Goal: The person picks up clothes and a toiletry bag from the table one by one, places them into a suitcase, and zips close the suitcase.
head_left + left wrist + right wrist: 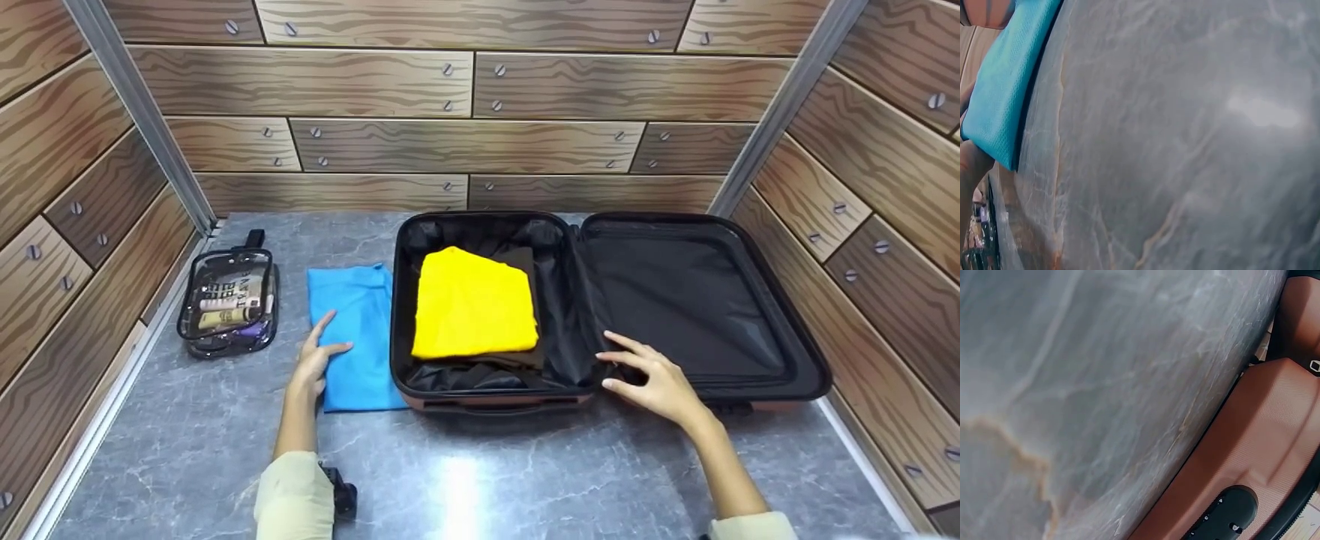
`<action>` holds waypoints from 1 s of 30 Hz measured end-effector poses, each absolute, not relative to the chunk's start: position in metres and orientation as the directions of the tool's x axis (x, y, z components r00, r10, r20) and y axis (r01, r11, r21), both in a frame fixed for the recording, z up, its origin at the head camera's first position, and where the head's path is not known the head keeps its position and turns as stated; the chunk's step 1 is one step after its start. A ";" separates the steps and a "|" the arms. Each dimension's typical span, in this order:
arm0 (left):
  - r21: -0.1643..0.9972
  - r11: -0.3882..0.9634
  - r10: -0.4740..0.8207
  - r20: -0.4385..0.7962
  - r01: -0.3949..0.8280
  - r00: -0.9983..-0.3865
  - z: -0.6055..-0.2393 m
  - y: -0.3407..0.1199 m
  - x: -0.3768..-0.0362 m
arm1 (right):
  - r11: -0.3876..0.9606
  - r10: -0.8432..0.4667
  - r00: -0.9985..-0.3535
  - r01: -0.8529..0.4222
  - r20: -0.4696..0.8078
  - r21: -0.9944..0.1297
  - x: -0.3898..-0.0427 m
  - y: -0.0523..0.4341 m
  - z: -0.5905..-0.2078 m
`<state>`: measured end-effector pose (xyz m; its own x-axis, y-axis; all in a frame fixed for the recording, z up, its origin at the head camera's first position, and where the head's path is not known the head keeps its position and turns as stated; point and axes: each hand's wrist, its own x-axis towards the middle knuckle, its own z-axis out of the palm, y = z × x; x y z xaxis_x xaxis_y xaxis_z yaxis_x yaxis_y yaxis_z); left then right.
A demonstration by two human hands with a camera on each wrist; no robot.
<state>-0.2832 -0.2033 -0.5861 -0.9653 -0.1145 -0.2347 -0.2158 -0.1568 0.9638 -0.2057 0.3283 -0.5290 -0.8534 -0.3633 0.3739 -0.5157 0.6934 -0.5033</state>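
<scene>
Blue folded cloth (358, 337) lies under my flat left hand (315, 364); my right hand (654, 382), fingers spread, rests on the open suitcase (814, 375) rim, gripping nothing.

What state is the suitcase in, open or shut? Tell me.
Open. The suitcase lies flat with both halves spread on the table; a folded yellow cloth sits in the left half, and the right half's black lining is bare.

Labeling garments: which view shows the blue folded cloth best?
Head view: the whole blue cloth lies flat on the table beside the open suitcase, left hand resting on it. Left wrist view catches only one blurred edge. Right wrist view shows none of it.
</scene>
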 end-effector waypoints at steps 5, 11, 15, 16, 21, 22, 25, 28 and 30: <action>0.969 -0.144 -0.131 -0.221 -0.202 -0.966 -0.586 -0.198 -0.284 | 0.692 -0.357 -0.855 -0.513 0.377 -0.507 -0.205 0.329 -0.529; 0.968 -0.189 -0.154 -0.193 -0.163 -0.969 -0.583 -0.196 -0.285 | 0.684 -0.364 -0.848 -0.524 0.385 -0.508 -0.206 0.329 -0.529; 0.964 -0.229 -0.155 -0.176 -0.138 -0.972 -0.578 -0.196 -0.283 | 0.684 -0.369 -0.847 -0.526 0.382 -0.505 -0.206 0.329 -0.530; 0.962 -0.238 -0.151 -0.170 -0.131 -0.974 -0.576 -0.196 -0.283 | 0.686 -0.368 -0.849 -0.523 0.379 -0.505 -0.207 0.329 -0.530; 0.951 -0.297 -0.128 -0.130 -0.087 -0.983 -0.567 -0.197 -0.282 | 0.686 -0.365 -0.852 -0.519 0.376 -0.510 -0.207 0.330 -0.530; 0.948 -0.310 -0.124 -0.122 -0.079 -0.985 -0.564 -0.196 -0.282 | 0.685 -0.364 -0.853 -0.518 0.375 -0.512 -0.207 0.330 -0.529; 0.938 -0.340 -0.120 -0.112 -0.065 -0.986 -0.557 -0.196 -0.282 | 0.684 -0.365 -0.852 -0.520 0.376 -0.513 -0.206 0.330 -0.529; 0.934 -0.353 -0.118 -0.108 -0.060 -0.987 -0.550 -0.196 -0.281 | 0.685 -0.364 -0.853 -0.517 0.373 -0.513 -0.206 0.329 -0.529; 0.934 -0.352 -0.118 -0.104 -0.057 -0.988 -0.546 -0.197 -0.280 | 0.687 -0.364 -0.854 -0.516 0.372 -0.513 -0.206 0.329 -0.529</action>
<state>-0.2798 -0.1967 -0.5458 -0.9876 -0.1175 -0.1045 -0.0570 -0.3516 0.9344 -0.2059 0.3290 -0.5293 -0.8540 -0.3638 0.3718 -0.5156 0.6865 -0.5126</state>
